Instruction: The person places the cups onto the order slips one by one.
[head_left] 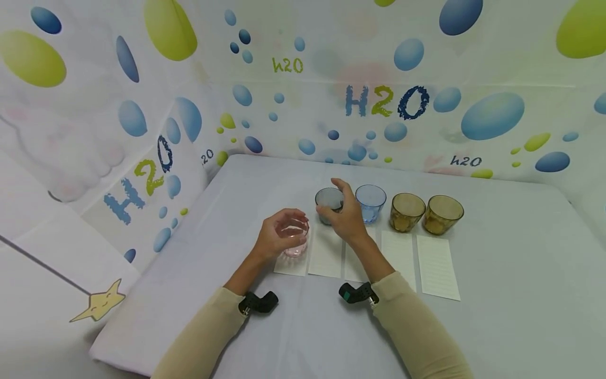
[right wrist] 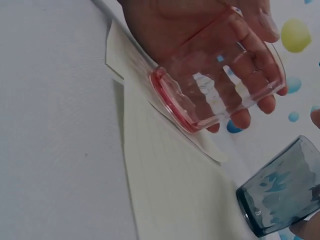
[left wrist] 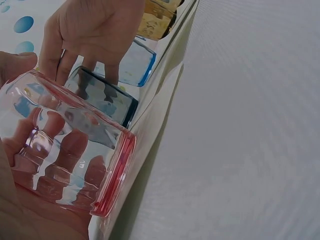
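A clear pink glass (head_left: 295, 249) stands near the front end of the leftmost paper strip. My left hand (head_left: 276, 234) holds it, with the fingers curved behind its wall, as the left wrist view shows through the glass. Just right of it stands a grey-blue glass (head_left: 326, 198). My right hand (head_left: 349, 218) is around this glass in a wide C, thumb on the near side and index finger reaching past the far rim. In the right wrist view a fingertip (right wrist: 316, 118) is apart from the glass wall, while another digit at the lower edge seems to touch it.
A light blue glass (head_left: 371, 202) and two amber glasses, one (head_left: 407, 211) beside the other (head_left: 443, 214), continue the row rightward. Several pale paper strips (head_left: 437, 266) lie in front of the glasses. White cloth (head_left: 511, 252) covers the table; printed sheeting (head_left: 322, 121) rises behind.
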A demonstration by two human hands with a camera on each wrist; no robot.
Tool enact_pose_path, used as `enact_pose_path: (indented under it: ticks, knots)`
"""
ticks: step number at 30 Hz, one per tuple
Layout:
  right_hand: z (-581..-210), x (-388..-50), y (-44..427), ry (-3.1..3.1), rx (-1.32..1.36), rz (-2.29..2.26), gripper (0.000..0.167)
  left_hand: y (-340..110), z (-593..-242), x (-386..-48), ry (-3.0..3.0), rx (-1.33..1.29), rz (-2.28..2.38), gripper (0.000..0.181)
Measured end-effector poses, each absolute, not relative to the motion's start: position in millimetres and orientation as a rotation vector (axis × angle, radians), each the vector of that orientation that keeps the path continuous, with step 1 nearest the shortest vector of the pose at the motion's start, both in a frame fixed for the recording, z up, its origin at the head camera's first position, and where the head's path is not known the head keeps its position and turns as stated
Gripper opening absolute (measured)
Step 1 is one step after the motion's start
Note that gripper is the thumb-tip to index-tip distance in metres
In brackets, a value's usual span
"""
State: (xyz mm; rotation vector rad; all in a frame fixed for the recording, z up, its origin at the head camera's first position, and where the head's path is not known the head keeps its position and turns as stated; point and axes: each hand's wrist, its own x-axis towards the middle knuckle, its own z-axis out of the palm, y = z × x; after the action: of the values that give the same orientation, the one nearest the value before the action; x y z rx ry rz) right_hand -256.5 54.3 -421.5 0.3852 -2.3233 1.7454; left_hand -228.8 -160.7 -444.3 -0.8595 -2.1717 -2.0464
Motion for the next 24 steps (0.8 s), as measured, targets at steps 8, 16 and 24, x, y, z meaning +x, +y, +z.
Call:
enact_pose_path:
  ticks: [8, 16, 24]
  knots:
    - [-429.1, -256.6, 51.2, -2.339, 0.390, 1.723, 0.077, -159.7, -444.7, -229.3, -2.159, -0.862, -2.055, 0.051]
    - [-435.9, -258.8, 50.7, -2.357, 0.369, 1.725, 0.082, -159.6, -444.9, -229.7, -2.168, -0.868, -2.033, 0.052]
    - [-436.0, -258.4, 51.5, -2.348, 0.339, 1.776, 0.084, -160.0, -444.2, -228.5, -2.167, -0.879, -2.018, 0.051]
